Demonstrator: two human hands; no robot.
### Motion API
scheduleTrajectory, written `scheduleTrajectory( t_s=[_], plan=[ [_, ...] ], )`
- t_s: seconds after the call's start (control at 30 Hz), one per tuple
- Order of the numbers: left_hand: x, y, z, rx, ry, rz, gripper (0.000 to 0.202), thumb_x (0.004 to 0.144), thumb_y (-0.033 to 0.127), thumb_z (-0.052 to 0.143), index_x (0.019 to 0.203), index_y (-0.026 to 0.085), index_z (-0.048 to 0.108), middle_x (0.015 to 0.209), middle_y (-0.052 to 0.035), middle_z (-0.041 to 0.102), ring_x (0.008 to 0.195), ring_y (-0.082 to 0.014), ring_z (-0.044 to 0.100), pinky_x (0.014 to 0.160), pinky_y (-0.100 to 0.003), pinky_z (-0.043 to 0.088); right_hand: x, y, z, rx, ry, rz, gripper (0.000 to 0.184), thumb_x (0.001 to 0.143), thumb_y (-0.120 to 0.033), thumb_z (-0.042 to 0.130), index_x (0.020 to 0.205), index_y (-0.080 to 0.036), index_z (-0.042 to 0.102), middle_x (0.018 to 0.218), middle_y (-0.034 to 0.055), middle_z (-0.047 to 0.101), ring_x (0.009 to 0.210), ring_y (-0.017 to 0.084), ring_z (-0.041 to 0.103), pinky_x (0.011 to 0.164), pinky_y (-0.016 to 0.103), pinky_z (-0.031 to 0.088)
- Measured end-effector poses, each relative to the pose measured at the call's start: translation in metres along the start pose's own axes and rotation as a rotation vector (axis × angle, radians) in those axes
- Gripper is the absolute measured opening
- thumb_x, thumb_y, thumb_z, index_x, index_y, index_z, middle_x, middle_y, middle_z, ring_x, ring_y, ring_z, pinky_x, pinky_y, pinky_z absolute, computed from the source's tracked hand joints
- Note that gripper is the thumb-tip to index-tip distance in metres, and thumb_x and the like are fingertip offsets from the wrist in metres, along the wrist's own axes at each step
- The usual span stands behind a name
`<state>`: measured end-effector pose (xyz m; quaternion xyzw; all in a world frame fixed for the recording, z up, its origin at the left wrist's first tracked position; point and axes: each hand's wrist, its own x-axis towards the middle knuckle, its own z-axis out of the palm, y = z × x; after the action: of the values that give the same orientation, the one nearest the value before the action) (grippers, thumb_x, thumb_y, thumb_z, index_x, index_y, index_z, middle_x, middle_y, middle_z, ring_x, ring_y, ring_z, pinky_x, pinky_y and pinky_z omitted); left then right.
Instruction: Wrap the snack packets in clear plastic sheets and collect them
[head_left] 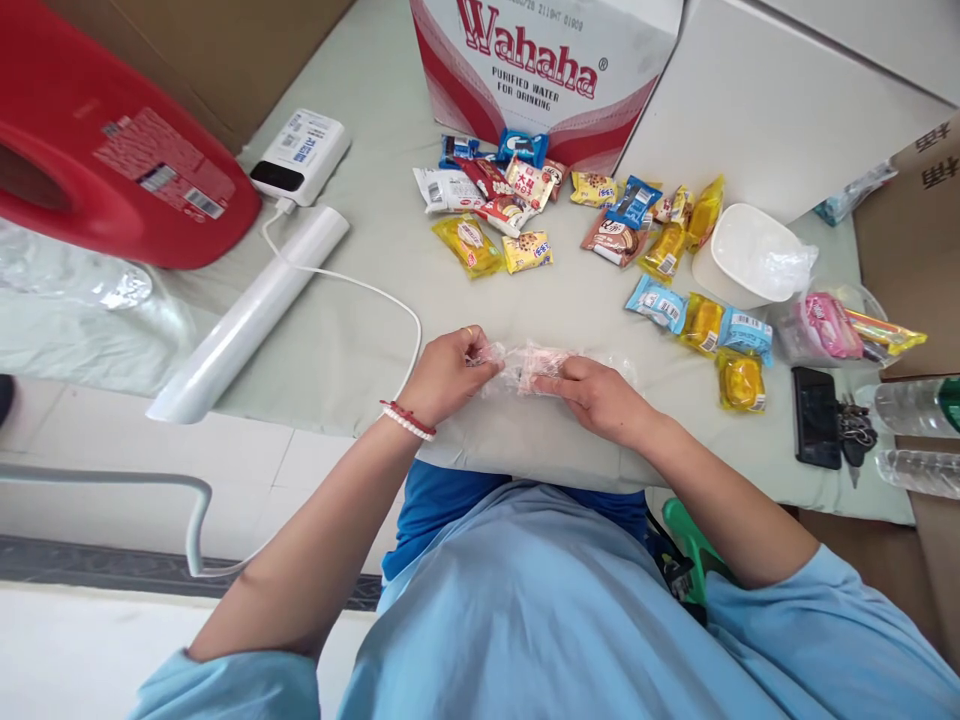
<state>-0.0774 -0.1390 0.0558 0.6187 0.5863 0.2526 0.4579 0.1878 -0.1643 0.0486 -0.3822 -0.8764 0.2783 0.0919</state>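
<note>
My left hand and my right hand lie near the table's front edge, both closed on a clear plastic bag that holds a pink snack packet. The left hand pinches the bag's left end; the right hand's fingers press on its right part. A red and white bead bracelet circles my left wrist. Beyond the hands, several wrapped snacks lie in a loose pile, and more snack packets lie to the right.
A Wahaha water carton stands at the back. A white roll, a power bank with its cable and a red jug are at left. At right sit a white lid, a filled bag, a phone, keys and bottles.
</note>
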Motion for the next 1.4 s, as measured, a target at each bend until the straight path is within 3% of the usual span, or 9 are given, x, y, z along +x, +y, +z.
scheduleTrajectory(
  t_s=[0.2, 0.43, 0.63, 0.8, 0.87, 0.97, 1.1, 1.23, 1.4],
  plan=[
    [-0.003, 0.038, 0.036, -0.359, -0.043, -0.106, 0.014, 0.078, 0.028, 0.069, 0.078, 0.02, 0.058, 0.064, 0.0047, 0.058, 0.055, -0.0122, 0.055, 0.057, -0.026, 0.046, 0.003, -0.003, 0.003, -0.039, 0.026, -0.005, 0.041, 0.104, -0.021, 0.042, 0.126, -0.023, 0.076, 0.089, 0.0063, 0.054, 0.082, 0.021, 0.048, 0.073, 0.031, 0.039],
    [-0.008, 0.05, 0.073, 0.231, -0.012, 0.191, 0.037, 0.093, 0.013, 0.043, 0.106, 0.017, 0.078, 0.098, -0.0088, 0.071, 0.095, -0.022, 0.068, 0.091, -0.036, 0.054, -0.015, -0.01, 0.009, -0.205, 0.067, -0.032, 0.037, 0.107, -0.023, 0.038, 0.112, -0.017, 0.074, 0.097, 0.011, 0.06, 0.092, 0.025, 0.049, 0.081, 0.037, 0.047],
    [-0.015, 0.049, 0.08, 0.554, -0.084, 0.187, 0.035, 0.101, 0.02, 0.046, 0.121, 0.024, 0.073, 0.109, -0.0077, 0.065, 0.083, -0.0197, 0.064, 0.068, -0.031, 0.045, -0.057, -0.014, -0.006, -0.072, 0.054, 0.002, 0.031, 0.105, -0.027, 0.048, 0.119, -0.018, 0.074, 0.102, 0.0127, 0.068, 0.094, 0.025, 0.059, 0.081, 0.037, 0.051],
    [-0.019, 0.059, 0.086, 0.781, -0.106, 0.109, 0.032, 0.107, 0.03, 0.042, 0.118, 0.029, 0.071, 0.107, -0.0051, 0.067, 0.079, -0.0198, 0.063, 0.056, -0.032, 0.026, -0.074, 0.016, -0.021, 0.094, 0.371, 0.425, 0.037, 0.107, -0.045, 0.048, 0.097, -0.02, 0.075, 0.083, 0.0056, 0.066, 0.076, 0.02, 0.062, 0.073, 0.033, 0.051],
    [-0.021, 0.062, 0.088, 0.83, -0.109, 0.109, 0.033, 0.108, 0.029, 0.039, 0.119, 0.029, 0.071, 0.105, -0.005, 0.068, 0.081, -0.0202, 0.063, 0.055, -0.033, 0.022, -0.068, 0.032, -0.022, -0.009, 0.537, 0.527, 0.037, 0.1, -0.051, 0.059, 0.111, -0.02, 0.074, 0.1, 0.0103, 0.067, 0.094, 0.026, 0.064, 0.087, 0.041, 0.054],
    [-0.024, 0.062, 0.091, 0.863, -0.092, 0.112, 0.035, 0.109, 0.03, 0.038, 0.126, 0.03, 0.068, 0.106, -0.0054, 0.069, 0.086, -0.021, 0.064, 0.056, -0.035, 0.02, -0.054, 0.049, -0.014, -0.156, 0.494, 0.552, 0.054, 0.085, -0.052, 0.075, 0.126, -0.017, 0.07, 0.134, 0.0193, 0.059, 0.132, 0.041, 0.048, 0.111, 0.057, 0.043],
    [-0.026, 0.057, 0.095, 0.869, -0.051, 0.115, 0.037, 0.111, 0.034, 0.035, 0.129, 0.03, 0.067, 0.103, -0.0054, 0.069, 0.086, -0.0213, 0.062, 0.056, -0.036, 0.019, -0.051, 0.048, -0.006, -0.164, 0.42, 0.504, 0.018, 0.086, -0.034, 0.069, 0.097, -0.02, 0.072, 0.143, 0.0175, 0.055, 0.149, 0.042, 0.032, 0.119, 0.059, 0.036],
    [-0.025, 0.046, 0.099, 0.877, 0.032, 0.181, 0.038, 0.112, 0.033, 0.035, 0.122, 0.03, 0.071, 0.096, -0.0058, 0.068, 0.086, -0.0224, 0.059, 0.057, -0.036, 0.022, -0.061, 0.032, -0.018, 0.0, 0.452, 0.5, 0.013, 0.092, -0.032, 0.059, 0.095, -0.021, 0.065, 0.124, 0.0148, 0.065, 0.109, 0.029, 0.065, 0.096, 0.045, 0.052],
    [-0.024, 0.035, 0.102, 0.87, 0.172, 0.349, 0.034, 0.109, 0.027, 0.042, 0.121, 0.029, 0.073, 0.09, -0.0081, 0.065, 0.092, -0.026, 0.056, 0.064, -0.037, 0.032, -0.044, 0.007, -0.034, 0.267, 0.411, 0.591, 0.01, 0.094, -0.034, 0.057, 0.093, -0.024, 0.057, 0.071, -0.0015, 0.065, 0.063, 0.017, 0.06, 0.065, 0.029, 0.045]
  ],
)
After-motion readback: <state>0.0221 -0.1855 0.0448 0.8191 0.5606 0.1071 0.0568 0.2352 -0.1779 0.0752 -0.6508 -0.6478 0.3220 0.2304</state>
